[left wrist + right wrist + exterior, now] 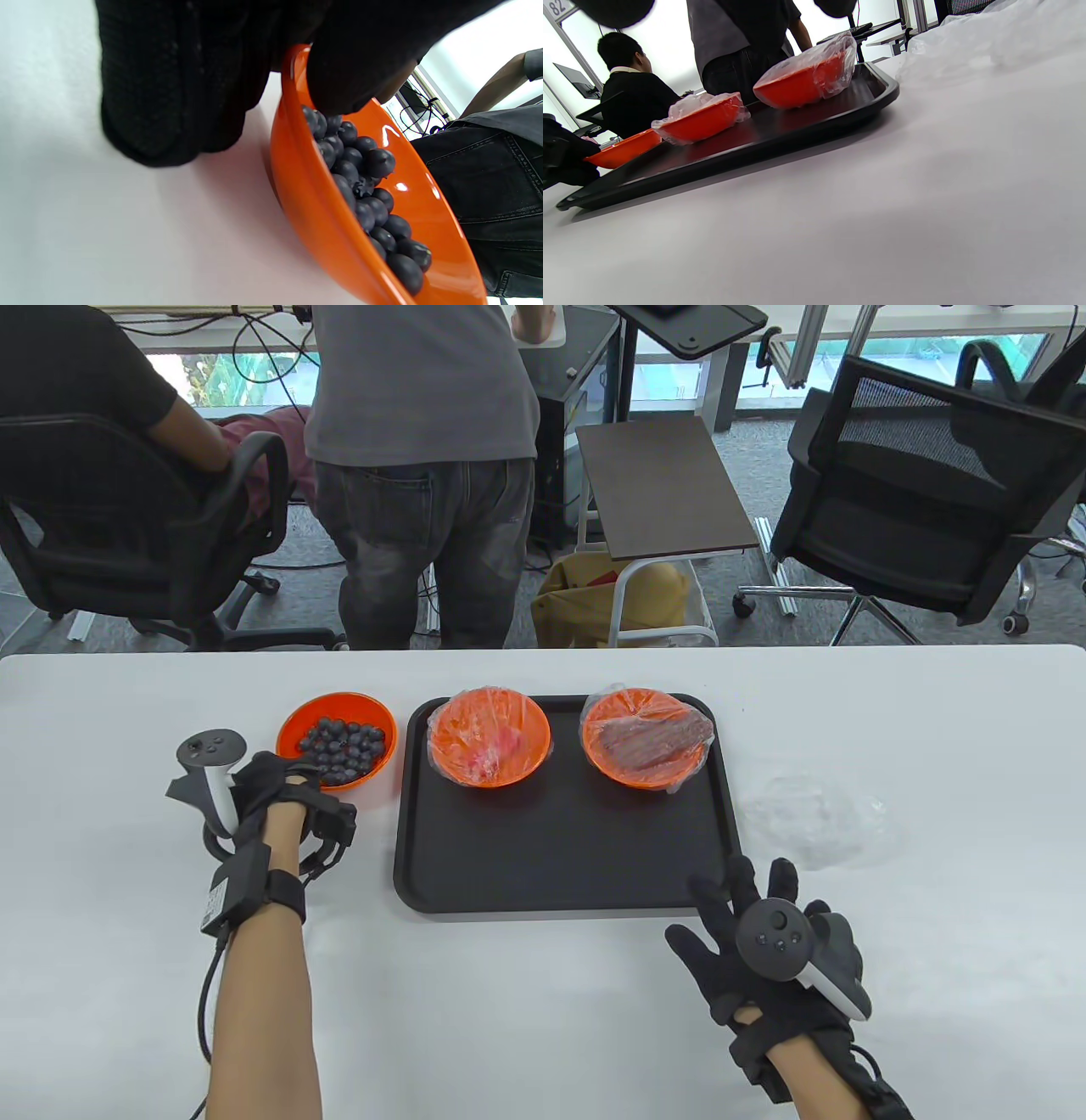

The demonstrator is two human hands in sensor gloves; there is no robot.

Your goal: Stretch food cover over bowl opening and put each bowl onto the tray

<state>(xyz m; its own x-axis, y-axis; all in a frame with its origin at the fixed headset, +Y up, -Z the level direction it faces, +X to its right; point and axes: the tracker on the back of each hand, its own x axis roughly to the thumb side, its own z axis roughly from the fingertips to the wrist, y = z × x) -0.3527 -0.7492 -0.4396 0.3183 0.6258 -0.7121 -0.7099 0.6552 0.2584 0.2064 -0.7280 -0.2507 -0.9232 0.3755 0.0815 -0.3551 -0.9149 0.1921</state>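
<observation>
An uncovered orange bowl of blueberries point(338, 738) stands on the white table just left of the black tray point(560, 857). My left hand point(288, 785) pinches its near rim: in the left wrist view the thumb point(348, 63) lies inside the bowl point(314, 212) and the fingers point(169, 106) outside. Two orange bowls with clear covers stretched over them, one point(489, 738) and the other point(647, 736), sit at the back of the tray. A loose clear food cover point(814, 814) lies right of the tray. My right hand point(747, 899) rests spread and empty by the tray's front right corner.
The tray's front half point(755, 144) is bare black surface. Beyond the table's far edge a person stands point(424, 475) and another sits in an office chair point(110, 517). A black chair point(916, 500) and a small side table point(657, 487) are further back.
</observation>
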